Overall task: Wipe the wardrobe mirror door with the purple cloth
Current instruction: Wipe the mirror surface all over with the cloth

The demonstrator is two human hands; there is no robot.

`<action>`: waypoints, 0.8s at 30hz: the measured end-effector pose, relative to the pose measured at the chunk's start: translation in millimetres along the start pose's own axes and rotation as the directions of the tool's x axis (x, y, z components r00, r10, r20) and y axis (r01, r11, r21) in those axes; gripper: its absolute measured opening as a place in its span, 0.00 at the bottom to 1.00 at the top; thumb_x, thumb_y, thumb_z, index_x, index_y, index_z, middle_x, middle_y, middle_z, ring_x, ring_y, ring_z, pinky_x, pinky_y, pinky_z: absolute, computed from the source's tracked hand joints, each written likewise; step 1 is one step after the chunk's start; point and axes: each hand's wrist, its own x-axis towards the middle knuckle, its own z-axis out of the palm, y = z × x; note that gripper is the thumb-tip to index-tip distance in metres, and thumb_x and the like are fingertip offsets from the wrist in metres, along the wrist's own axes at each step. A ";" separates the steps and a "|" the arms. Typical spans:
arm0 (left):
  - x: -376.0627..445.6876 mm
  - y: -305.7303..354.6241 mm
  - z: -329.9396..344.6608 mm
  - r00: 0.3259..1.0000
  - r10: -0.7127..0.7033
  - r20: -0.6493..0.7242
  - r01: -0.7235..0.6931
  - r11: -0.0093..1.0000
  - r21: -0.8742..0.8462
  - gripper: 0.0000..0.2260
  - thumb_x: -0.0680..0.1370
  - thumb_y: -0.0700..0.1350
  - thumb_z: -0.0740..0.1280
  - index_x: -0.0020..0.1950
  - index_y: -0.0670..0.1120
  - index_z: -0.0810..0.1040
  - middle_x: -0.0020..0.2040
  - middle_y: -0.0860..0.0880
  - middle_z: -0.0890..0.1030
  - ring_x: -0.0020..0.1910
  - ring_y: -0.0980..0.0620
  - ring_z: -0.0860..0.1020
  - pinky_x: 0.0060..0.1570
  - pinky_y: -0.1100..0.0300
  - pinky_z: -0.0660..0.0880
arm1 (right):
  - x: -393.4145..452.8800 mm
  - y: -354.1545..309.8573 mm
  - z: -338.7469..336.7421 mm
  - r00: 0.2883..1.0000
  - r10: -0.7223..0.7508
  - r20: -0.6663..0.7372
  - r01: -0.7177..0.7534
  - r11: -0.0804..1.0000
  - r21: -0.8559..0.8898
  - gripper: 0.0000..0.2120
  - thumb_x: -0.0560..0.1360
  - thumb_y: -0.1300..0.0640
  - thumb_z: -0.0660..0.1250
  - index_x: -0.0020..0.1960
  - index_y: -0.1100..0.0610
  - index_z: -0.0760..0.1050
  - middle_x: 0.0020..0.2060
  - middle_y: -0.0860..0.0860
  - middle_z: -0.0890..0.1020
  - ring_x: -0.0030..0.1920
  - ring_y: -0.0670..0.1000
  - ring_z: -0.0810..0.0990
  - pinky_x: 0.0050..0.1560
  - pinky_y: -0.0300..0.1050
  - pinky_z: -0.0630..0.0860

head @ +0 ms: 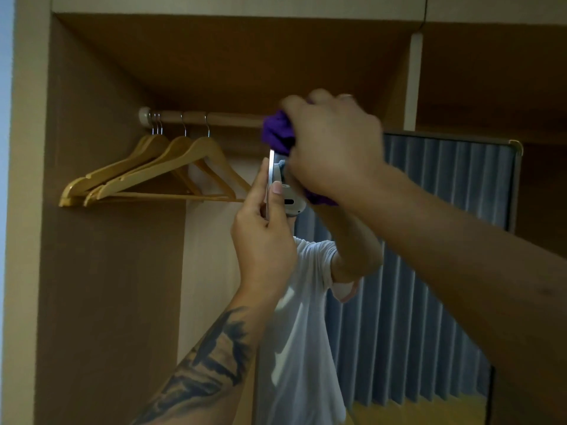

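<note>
The wardrobe mirror door (445, 240) stands open at the right, showing grey curtains and a reflected person in a white T-shirt. My left hand (264, 234) grips the mirror's left edge, thumb on the glass. My right hand (331, 148) holds the bunched purple cloth (277, 133) and presses it against the mirror's upper left corner. Part of the cloth is hidden under my fingers; a bit shows below my wrist.
Inside the open wardrobe a wooden rail (214, 118) carries several wooden hangers (147, 176) at the left. The brown wardrobe side wall (101, 271) is on the left, a vertical divider (414, 81) above the mirror, and shelves (491, 127) at the upper right.
</note>
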 end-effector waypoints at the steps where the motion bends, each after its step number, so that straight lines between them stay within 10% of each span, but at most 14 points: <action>1: 0.2 0.9 -1.2 1.000 -0.004 0.011 0.004 1.000 0.008 0.18 0.86 0.48 0.59 0.77 0.56 0.70 0.44 0.49 0.85 0.41 0.48 0.83 0.44 0.54 0.81 | 3.6 -11.6 1.0 0.997 -0.074 -0.005 0.074 0.997 -0.001 0.25 0.78 0.51 0.69 0.74 0.48 0.68 0.66 0.54 0.74 0.66 0.62 0.73 0.47 0.55 0.70; 3: 1.5 -1.0 -3.4 0.999 -0.007 0.036 0.006 1.000 0.024 0.17 0.87 0.50 0.58 0.76 0.57 0.72 0.46 0.38 0.83 0.45 0.37 0.83 0.49 0.42 0.81 | 10.0 -21.6 -1.1 0.986 -0.167 0.018 0.167 0.986 -0.013 0.21 0.80 0.52 0.67 0.72 0.47 0.71 0.67 0.52 0.74 0.67 0.61 0.72 0.44 0.53 0.67; 8: 1.7 -3.8 -5.4 0.999 -0.006 0.046 0.005 1.000 0.016 0.18 0.86 0.51 0.59 0.77 0.58 0.70 0.41 0.48 0.83 0.41 0.45 0.82 0.44 0.46 0.79 | 13.0 3.4 -11.5 0.972 -0.202 0.124 0.201 0.979 0.022 0.26 0.80 0.49 0.68 0.76 0.40 0.66 0.70 0.49 0.72 0.69 0.59 0.71 0.51 0.55 0.70; 15: 1.6 -4.2 -5.2 1.000 -0.013 0.021 0.012 1.000 0.025 0.19 0.87 0.48 0.60 0.79 0.52 0.69 0.70 0.53 0.79 0.69 0.56 0.77 0.69 0.49 0.76 | -9.3 71.2 -18.4 0.951 0.220 0.216 -0.223 0.975 -0.010 0.19 0.80 0.51 0.66 0.70 0.47 0.70 0.54 0.54 0.75 0.54 0.60 0.77 0.51 0.61 0.76; 24: -3.1 -3.8 -2.2 1.000 0.020 -0.009 -0.020 0.996 0.084 0.19 0.87 0.50 0.58 0.79 0.58 0.67 0.60 0.51 0.84 0.56 0.59 0.82 0.57 0.60 0.81 | 2.2 17.8 -5.7 0.986 0.127 0.112 -0.135 0.989 0.062 0.27 0.77 0.53 0.70 0.74 0.47 0.68 0.64 0.56 0.74 0.65 0.63 0.74 0.54 0.59 0.73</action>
